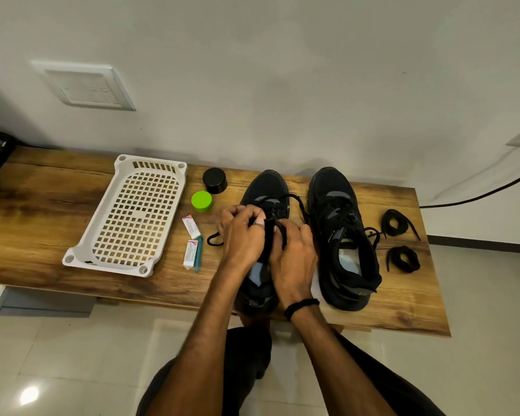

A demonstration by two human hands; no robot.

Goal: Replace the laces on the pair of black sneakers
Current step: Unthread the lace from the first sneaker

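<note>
Two black sneakers stand side by side on a wooden table. The left sneaker lies under both my hands. My left hand pinches its black lace over the eyelets. My right hand grips the shoe's tongue and a lace strand beside it. A loose lace end trails out to the left of my left hand. The right sneaker stands untouched with its lace in place. Two coiled black laces lie to the right of it.
A white perforated plastic tray sits at the left. Between it and the shoes are a black lid, a green lid, two small white tubes and a teal tool. A cable runs at the right.
</note>
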